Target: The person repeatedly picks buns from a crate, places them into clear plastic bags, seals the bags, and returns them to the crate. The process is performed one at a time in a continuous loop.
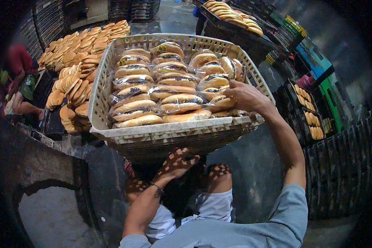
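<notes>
A cream plastic basket [177, 129] with slotted walls stands in front of me, packed with rows of bread buns [175, 79] in clear wrappers, a dark filling showing along their sides. Over the basket's right part, my right hand [247, 98] is closed on a wrapped bun [222, 103] near the front wall; its fingertips partly cover that bun. My left hand [177, 164] holds nothing. It is below the basket's near side, above my knees, fingers apart and speckled with light coming through the slots.
Many unwrapped buns [87, 43] lie heaped at the left, where another person [22, 78] sits. A tray of long buns [235, 18] is at the back right. Dark stacked trays [310, 111] with buns stand at the right, near yellow and green crates [291, 31].
</notes>
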`<action>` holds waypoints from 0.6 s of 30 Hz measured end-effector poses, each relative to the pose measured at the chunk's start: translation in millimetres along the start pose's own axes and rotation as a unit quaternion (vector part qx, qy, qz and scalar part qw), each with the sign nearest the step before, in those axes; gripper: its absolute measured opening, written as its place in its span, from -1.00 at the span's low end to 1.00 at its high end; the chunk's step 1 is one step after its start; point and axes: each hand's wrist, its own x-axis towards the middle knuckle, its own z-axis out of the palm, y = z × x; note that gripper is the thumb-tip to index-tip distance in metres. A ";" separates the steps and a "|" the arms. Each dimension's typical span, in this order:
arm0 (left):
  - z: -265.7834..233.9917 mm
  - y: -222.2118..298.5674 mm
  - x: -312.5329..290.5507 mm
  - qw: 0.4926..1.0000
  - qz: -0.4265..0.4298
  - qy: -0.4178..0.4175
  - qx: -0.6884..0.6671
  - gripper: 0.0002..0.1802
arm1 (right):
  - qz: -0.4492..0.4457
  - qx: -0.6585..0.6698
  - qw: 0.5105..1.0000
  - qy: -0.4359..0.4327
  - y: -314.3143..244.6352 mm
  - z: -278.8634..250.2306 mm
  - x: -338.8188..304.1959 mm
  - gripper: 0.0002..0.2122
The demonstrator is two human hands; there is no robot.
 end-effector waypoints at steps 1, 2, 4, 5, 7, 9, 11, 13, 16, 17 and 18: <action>5.4 -3.5 4.0 1.000 0.009 0.006 0.000 -0.53 | 0.011 -0.023 0.999 -0.031 3.9 7.3 2.2 -0.67; 10.4 -6.2 7.1 1.000 0.017 0.011 0.000 -0.53 | 0.022 -0.045 0.997 -0.062 7.7 14.9 1.8 -0.70; 3.1 -1.1 5.1 0.999 0.005 0.010 -0.042 -0.51 | -0.004 -0.004 1.000 0.014 13.3 25.8 0.4 -0.78; -14.3 8.6 2.7 0.997 -0.007 -0.002 -0.080 -0.50 | 0.004 0.008 0.999 0.041 12.9 23.0 3.5 -0.77; -14.5 12.5 -0.1 0.996 -0.017 0.017 -0.083 -0.47 | -0.013 0.041 0.996 0.074 15.8 12.9 -8.3 -0.73; 4.9 6.9 -3.3 0.996 -0.015 0.092 -0.012 -0.45 | -0.072 0.018 0.984 0.162 17.8 3.7 -27.0 -0.75; -3.8 9.3 4.7 0.999 0.001 0.016 -0.037 -0.43 | -0.014 -0.010 0.996 0.089 21.7 -3.1 -44.6 -0.72; -5.4 1.0 6.8 0.999 -0.013 -0.012 -0.031 -0.44 | 0.119 -0.043 0.983 -0.134 10.9 -20.9 -37.1 -0.65; 6.6 7.3 3.5 0.996 0.012 0.067 -0.048 -0.47 | 0.172 -0.058 0.959 -0.218 16.5 -21.0 -36.6 -0.68; -0.9 6.8 0.4 0.995 0.000 0.081 -0.049 -0.47 | 0.125 -0.079 0.967 -0.205 14.9 -20.7 -27.1 -0.70; -1.4 8.9 0.4 0.995 -0.002 0.082 -0.053 -0.48 | 0.125 -0.087 0.968 -0.200 16.3 -16.3 -28.6 -0.71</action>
